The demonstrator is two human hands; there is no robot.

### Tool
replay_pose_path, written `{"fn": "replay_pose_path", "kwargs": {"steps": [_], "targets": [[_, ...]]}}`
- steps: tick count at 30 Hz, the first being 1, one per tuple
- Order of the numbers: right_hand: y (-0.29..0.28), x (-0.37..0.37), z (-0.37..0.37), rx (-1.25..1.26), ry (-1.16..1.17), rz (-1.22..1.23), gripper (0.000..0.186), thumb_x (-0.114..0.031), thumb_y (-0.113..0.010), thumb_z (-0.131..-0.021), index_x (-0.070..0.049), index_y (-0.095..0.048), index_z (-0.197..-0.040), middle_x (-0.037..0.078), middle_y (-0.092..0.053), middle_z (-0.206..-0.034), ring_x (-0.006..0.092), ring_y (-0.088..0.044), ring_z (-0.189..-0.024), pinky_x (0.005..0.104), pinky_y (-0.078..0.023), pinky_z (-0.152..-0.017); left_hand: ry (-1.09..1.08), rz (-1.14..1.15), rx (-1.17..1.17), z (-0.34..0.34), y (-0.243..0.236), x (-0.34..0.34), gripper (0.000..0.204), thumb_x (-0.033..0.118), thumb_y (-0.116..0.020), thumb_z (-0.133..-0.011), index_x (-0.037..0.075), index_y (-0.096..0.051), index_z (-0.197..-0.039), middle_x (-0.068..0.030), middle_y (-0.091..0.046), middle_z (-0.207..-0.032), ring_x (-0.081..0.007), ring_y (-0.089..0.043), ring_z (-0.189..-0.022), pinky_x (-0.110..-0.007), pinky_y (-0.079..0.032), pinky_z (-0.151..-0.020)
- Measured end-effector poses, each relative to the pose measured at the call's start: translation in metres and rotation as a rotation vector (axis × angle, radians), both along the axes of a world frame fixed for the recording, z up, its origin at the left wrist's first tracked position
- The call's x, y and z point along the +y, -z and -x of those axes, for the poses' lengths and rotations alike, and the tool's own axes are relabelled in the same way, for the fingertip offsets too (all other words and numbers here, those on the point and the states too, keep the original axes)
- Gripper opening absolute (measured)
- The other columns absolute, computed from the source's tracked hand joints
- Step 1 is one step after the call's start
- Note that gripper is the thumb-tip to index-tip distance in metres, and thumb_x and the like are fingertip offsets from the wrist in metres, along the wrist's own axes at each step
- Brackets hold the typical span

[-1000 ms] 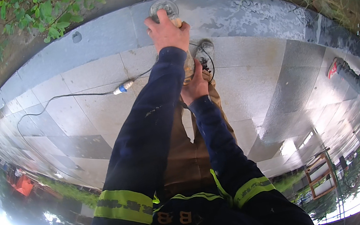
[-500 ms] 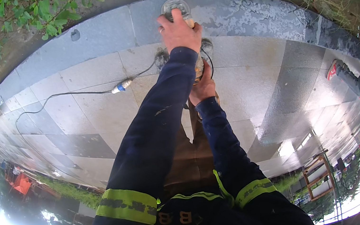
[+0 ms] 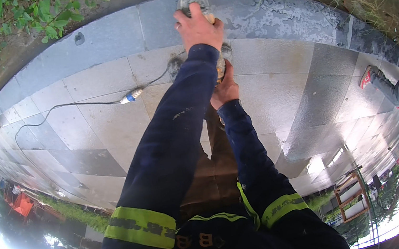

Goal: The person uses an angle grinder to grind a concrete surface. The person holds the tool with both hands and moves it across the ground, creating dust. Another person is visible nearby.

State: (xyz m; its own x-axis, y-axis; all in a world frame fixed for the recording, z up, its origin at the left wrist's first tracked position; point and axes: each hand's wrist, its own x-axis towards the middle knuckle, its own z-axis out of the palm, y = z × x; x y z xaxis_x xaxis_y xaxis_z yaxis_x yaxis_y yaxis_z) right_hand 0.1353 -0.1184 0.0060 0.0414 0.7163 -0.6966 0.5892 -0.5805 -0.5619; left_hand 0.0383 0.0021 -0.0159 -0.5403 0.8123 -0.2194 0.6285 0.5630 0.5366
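Note:
A hand-held grinder with a round, clear-looking guard [image 3: 192,1] rests over the grey stone edging, largely hidden by my hands and sleeves. My left hand [image 3: 200,29] is closed over its front end, just behind the guard, fingers spread round the top. Nearer to me, my right hand [image 3: 226,89] wraps the grinder's rear body, whose dusty yellowish side barely shows. A black cord [image 3: 78,104] runs off to the left through a blue-and-white plug connector [image 3: 131,96]. My dusty shoes [image 3: 176,69] stand on either side of the tool.
The grey stone edging [image 3: 104,40] curves across the far side, with wet or worn patches at the right. Beyond it are soil, leafy plants [image 3: 52,17] and long grass. Paving tiles [image 3: 278,84] cover the ground. Another person's leg and red shoe [image 3: 366,78] show at right.
The grinder and both my hands have shifted slightly away from me and a little rightward along the edging. My grip looks the same.

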Motion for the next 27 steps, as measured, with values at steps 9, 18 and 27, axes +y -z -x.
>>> {"fn": "replay_pose_path", "kwargs": {"steps": [9, 18, 27], "targets": [[-0.003, 0.0, -0.003, 0.018, -0.002, -0.033, 0.087, -0.019, -0.077, -0.073, -0.018, -0.028, -0.143, 0.023, -0.068, -0.104, 0.0437, -0.066, -0.095, 0.0472, -0.054, -0.08, -0.059, 0.095, -0.063, 0.001, -0.005, -0.003, 0.057, 0.02, -0.078, -0.072, 0.006, -0.045, -0.116, -0.0289, -0.039, -0.12, -0.0534, -0.051, -0.103, -0.055, -0.049, -0.084], [-0.004, 0.006, -0.008, -0.078, -0.019, 0.056, 0.086, -0.015, -0.074, -0.073, -0.016, -0.026, -0.144, 0.023, -0.068, -0.102, 0.0449, -0.065, -0.095, 0.0485, -0.053, -0.08, -0.06, 0.08, -0.031, -0.006, 0.001, -0.001, 0.061, 0.023, -0.08, -0.07, 0.007, -0.047, -0.118, -0.0266, -0.04, -0.12, -0.0513, -0.053, -0.101, -0.053, -0.049, -0.084], [-0.002, 0.004, -0.007, -0.006, -0.057, 0.008, 0.087, -0.009, -0.07, -0.07, -0.019, -0.026, -0.144, 0.023, -0.069, -0.098, 0.0455, -0.065, -0.092, 0.0485, -0.053, -0.08, -0.089, 0.167, -0.035, -0.003, -0.001, -0.003, 0.056, 0.019, -0.077, -0.071, 0.005, -0.045, -0.115, -0.0279, -0.039, -0.119, -0.0521, -0.052, -0.101, -0.055, -0.051, -0.08]]}}
